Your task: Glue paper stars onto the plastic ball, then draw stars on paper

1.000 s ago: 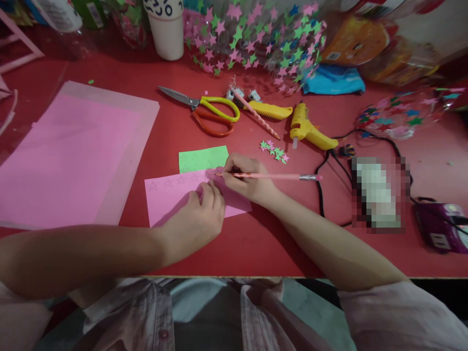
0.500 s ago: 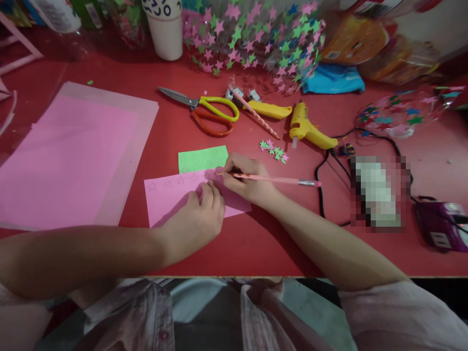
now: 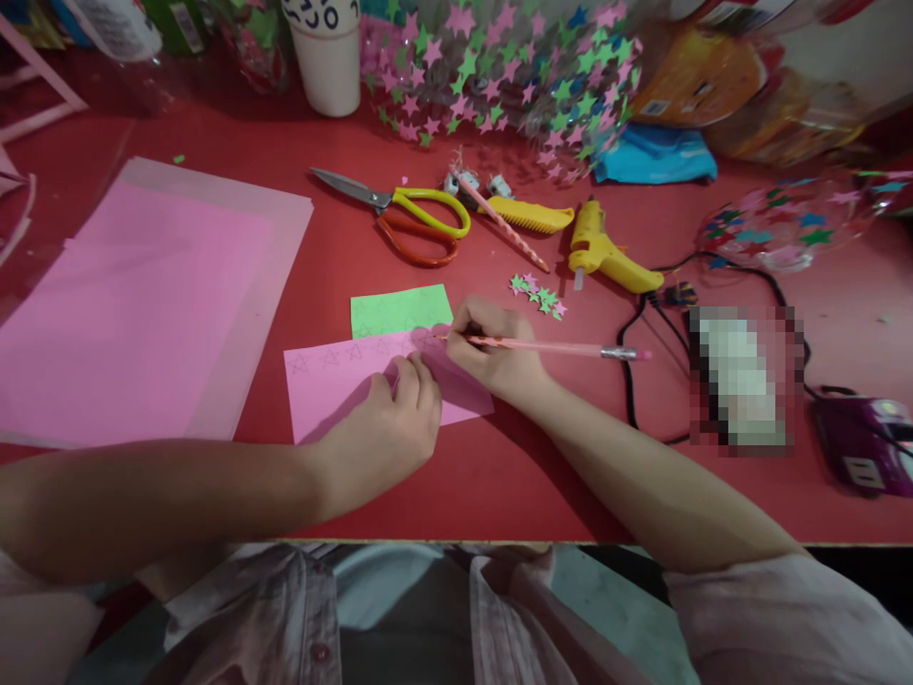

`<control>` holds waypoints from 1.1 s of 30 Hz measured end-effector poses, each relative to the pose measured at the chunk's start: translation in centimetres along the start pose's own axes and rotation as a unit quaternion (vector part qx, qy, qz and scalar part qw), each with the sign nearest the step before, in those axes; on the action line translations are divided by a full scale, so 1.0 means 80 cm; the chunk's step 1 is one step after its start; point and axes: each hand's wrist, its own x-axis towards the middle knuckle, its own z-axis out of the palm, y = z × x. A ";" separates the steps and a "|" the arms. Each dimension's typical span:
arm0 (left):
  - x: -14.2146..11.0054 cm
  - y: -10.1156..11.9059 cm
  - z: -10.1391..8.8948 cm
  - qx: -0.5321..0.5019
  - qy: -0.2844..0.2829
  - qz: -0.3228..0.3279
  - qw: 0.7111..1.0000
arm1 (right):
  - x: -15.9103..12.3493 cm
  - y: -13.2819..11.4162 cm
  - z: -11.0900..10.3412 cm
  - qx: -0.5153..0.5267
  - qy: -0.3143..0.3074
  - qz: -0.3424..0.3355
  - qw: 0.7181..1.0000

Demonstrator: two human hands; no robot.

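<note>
A pink pencil (image 3: 556, 347) is pinched in my right hand (image 3: 495, 347), its tip on the upper edge of a pink paper strip (image 3: 320, 400). Small star outlines run in a row along that edge. My left hand (image 3: 389, 419) lies on the strip with its fingers slightly bent, pressing it to the table and holding nothing. Behind the strip, partly covered by it, is a green paper piece (image 3: 399, 304) with faint star outlines. Small cut green and pink stars (image 3: 538, 295) lie beyond my right hand.
Large pink sheets (image 3: 135, 314) lie at left on the red table (image 3: 456, 495). Scissors (image 3: 399, 209), a second pencil (image 3: 510, 228), a yellow comb-like piece (image 3: 532, 215) and a yellow glue gun (image 3: 606, 252) with a black cord lie behind. Star-covered clear plastic (image 3: 499, 76) and a white cup (image 3: 328, 71) stand farther back.
My right hand and the pencil have shifted slightly right along the strip's upper edge. My left hand stays in place on the paper.
</note>
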 end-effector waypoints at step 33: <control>0.001 0.000 0.001 0.016 -0.005 0.012 1.000 | -0.004 -0.008 -0.004 0.002 -0.095 -0.059 0.994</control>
